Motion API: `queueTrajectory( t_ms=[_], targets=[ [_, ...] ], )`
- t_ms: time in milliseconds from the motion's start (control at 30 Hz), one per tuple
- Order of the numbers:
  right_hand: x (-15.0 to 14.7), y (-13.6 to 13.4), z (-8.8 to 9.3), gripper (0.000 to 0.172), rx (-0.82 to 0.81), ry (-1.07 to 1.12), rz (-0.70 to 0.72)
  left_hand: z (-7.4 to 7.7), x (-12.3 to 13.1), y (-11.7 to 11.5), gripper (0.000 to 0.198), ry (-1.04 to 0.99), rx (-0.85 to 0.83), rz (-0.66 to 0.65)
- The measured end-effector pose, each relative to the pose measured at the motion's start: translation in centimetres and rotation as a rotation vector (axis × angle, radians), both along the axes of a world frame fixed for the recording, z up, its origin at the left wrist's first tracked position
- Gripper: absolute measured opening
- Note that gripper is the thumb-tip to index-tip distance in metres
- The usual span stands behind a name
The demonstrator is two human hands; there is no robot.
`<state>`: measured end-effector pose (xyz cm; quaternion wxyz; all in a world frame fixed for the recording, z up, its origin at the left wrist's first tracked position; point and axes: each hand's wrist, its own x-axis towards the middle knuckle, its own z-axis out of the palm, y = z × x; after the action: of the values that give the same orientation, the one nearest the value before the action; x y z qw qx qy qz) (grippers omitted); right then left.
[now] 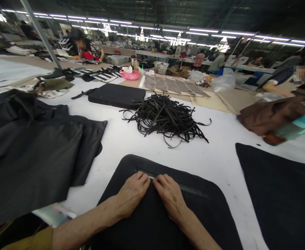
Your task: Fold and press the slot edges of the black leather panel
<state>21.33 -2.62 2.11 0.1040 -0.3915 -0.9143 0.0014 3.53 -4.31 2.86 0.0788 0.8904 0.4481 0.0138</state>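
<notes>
A black panel with rounded corners (207,211) lies on the white table in front of me. Near its far edge my left hand (135,189) and my right hand (169,194) rest close together, fingers curled down onto the black material. A thin white strip (151,177) shows between the fingertips. Both hands have their fingers pressed together; what lies under them is mostly hidden. Right of my right hand, a faint greenish band (194,191) runs along the panel. Beyond the panel sits a tangled heap of narrow black strips (165,114).
Black sheets (38,149) cover the table's left side. A stack of black panels (117,94) is behind, beside the strip heap. Another black panel (282,194) lies at right, near brown fabric (269,114). A pink basin (130,74) stands farther back. A person's arm (277,88) reaches in at right.
</notes>
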Motion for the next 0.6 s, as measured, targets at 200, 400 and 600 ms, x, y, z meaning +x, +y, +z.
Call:
queueTrajectory(
  t_ms=[200,400,600],
  targets=[
    [2.4,-0.4,-0.1,0.015,-0.012,-0.003,-0.004,-0.2,0.8,-0.2,0.041,0.081,0.091,0.01],
    [3.8,-0.5,0.1,0.014,-0.025,0.014,-0.034,-0.7,2.1,-0.8,0.048,0.164,0.188,0.028],
    [4.5,-0.7,0.3,0.014,0.0,-0.018,-0.014,-0.9,3.1,-1.2,0.051,0.229,0.227,0.061]
  ],
)
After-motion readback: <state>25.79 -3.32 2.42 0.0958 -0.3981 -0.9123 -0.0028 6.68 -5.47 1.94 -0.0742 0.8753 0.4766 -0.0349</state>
